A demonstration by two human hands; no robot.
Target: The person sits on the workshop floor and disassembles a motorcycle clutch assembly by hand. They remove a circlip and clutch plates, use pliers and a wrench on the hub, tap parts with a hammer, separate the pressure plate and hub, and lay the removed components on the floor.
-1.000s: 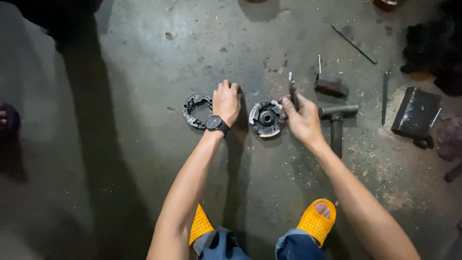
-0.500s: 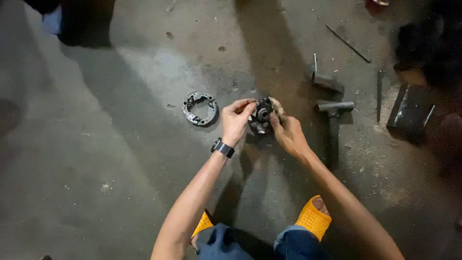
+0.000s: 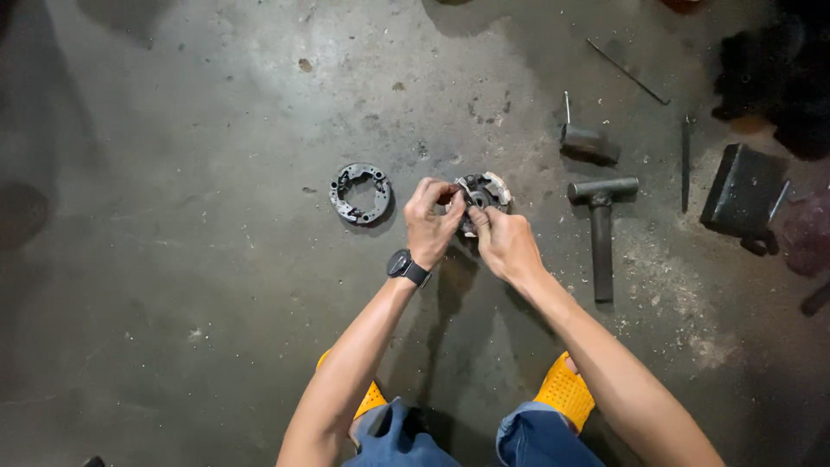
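Observation:
A round dark metal clutch-like part [image 3: 484, 192] with a central hole is lifted off the concrete floor between both hands. My left hand [image 3: 430, 223], with a black watch on the wrist, grips its left side, fingers curled over the rim. My right hand [image 3: 504, 242] pinches its lower right edge with fingertips at the hub. To the left, a flat dark ring-shaped metal plate [image 3: 360, 192] lies alone on the floor, a short way from my left hand.
A metal hammer [image 3: 601, 227] lies right of the hands. Further right are a short cylinder tool [image 3: 590, 143], a thin rod [image 3: 628, 71], a slim bar [image 3: 686, 163] and a dark block [image 3: 743, 190]. My feet in yellow sandals [image 3: 566, 391] are below.
My left hand left the ring plate and moved right to the round part. Both hands took hold of that part and lifted it; my right hand no longer holds a small tool.

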